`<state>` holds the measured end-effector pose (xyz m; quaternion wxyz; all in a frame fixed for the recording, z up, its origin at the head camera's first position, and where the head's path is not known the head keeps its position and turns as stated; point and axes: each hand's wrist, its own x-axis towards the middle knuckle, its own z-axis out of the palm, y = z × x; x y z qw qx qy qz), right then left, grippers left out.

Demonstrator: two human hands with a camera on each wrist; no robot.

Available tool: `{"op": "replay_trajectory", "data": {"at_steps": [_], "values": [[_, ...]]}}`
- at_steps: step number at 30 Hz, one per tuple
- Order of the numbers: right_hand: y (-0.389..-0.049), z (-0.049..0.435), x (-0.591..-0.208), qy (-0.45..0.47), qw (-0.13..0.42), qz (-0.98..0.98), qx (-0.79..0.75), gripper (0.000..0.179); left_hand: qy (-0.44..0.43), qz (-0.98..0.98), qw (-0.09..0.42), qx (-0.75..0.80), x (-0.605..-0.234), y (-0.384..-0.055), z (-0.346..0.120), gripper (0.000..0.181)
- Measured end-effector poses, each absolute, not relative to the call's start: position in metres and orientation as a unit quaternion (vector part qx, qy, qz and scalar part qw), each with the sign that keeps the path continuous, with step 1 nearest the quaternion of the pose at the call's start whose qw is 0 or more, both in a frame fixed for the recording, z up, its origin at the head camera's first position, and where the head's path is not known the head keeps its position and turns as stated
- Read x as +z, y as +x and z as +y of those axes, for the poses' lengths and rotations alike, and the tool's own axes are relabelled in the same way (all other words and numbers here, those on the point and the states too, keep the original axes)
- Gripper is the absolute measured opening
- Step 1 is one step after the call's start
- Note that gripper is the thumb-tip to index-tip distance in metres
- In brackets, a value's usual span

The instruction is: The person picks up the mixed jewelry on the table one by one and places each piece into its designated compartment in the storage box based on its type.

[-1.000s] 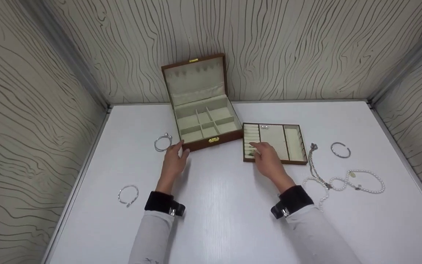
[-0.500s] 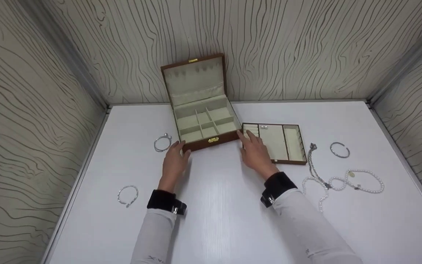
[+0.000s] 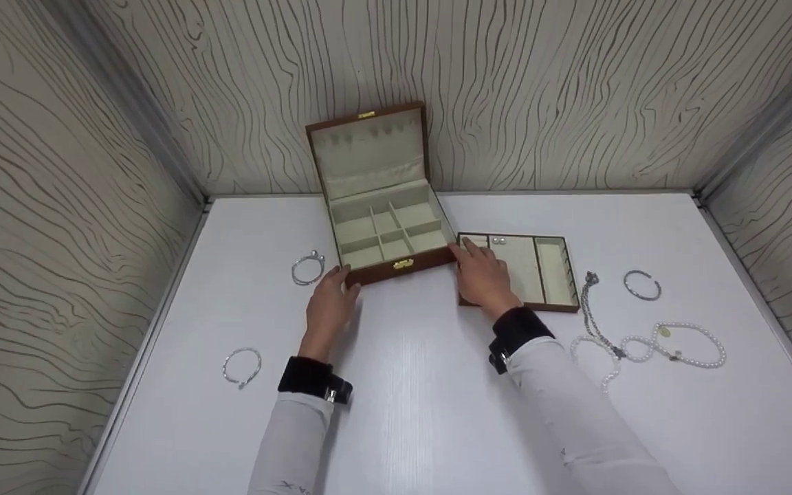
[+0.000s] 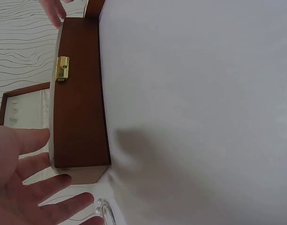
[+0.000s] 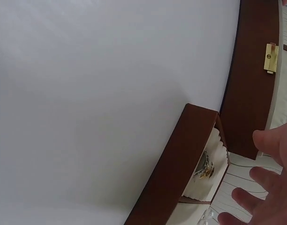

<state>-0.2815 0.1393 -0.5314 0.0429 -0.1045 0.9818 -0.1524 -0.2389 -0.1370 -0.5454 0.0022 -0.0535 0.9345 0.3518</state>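
Observation:
A brown jewellery box (image 3: 403, 265) with a gold clasp stands with its lid raised; its cream inside is split into several compartments. At its front left corner is my left hand (image 3: 329, 306), thumb by the front rim and fingers spread past the side in the left wrist view. My right hand (image 3: 484, 276) is at the front right corner, its thumb on the box's edge and its fingers extended over the tray (image 3: 555, 307). That tray stands against the box's right corner. Rings (image 5: 204, 166) sit in its ridged section, partly hidden by my hand from above, and pearl earrings (image 3: 499, 240) lie in the middle.
Left of the box lie a beaded bracelet (image 3: 294, 274) and a twisted bracelet (image 3: 224, 372). Right of the tray are a chain bracelet (image 3: 589, 317), an open bangle (image 3: 627, 287) and a pearl necklace (image 3: 723, 353). A patterned wall (image 3: 506, 96) rises behind the table.
My right hand has moved from the tray's ring section left and up to the box's front right corner. My left hand has stayed at the left corner.

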Motion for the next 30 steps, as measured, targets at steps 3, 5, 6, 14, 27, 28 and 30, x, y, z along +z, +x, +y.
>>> {"op": "replay_trajectory", "data": {"at_steps": [3,5,6,14,27,28,30], "values": [[-0.281,0.14,-0.532,-0.113,0.036,0.981,-0.155,0.047,-0.049,0.936,0.004,0.348,-0.545,-0.239,-0.137,0.048],[-0.281,0.14,-0.532,-0.12,0.032,0.979,-0.16,0.046,-0.045,0.937,0.005,0.347,-0.544,-0.238,-0.138,0.047],[-0.28,0.14,-0.532,-0.123,0.031,0.979,-0.161,0.046,-0.042,0.937,0.005,0.346,-0.543,-0.238,-0.138,0.046],[-0.273,0.141,-0.53,-0.151,0.033,0.975,-0.16,0.044,-0.033,0.934,-0.001,0.356,-0.542,-0.232,-0.141,0.046],[-0.24,0.138,-0.528,-0.181,0.012,0.969,-0.166,0.042,-0.066,0.915,-0.003,0.398,-0.541,-0.218,-0.154,0.036],[-0.236,0.138,-0.527,-0.18,0.012,0.969,-0.169,0.042,-0.07,0.914,-0.003,0.4,-0.541,-0.217,-0.155,0.035],[-0.228,0.138,-0.527,-0.178,0.012,0.967,-0.18,0.042,-0.074,0.911,-0.002,0.407,-0.541,-0.214,-0.157,0.034]]}}
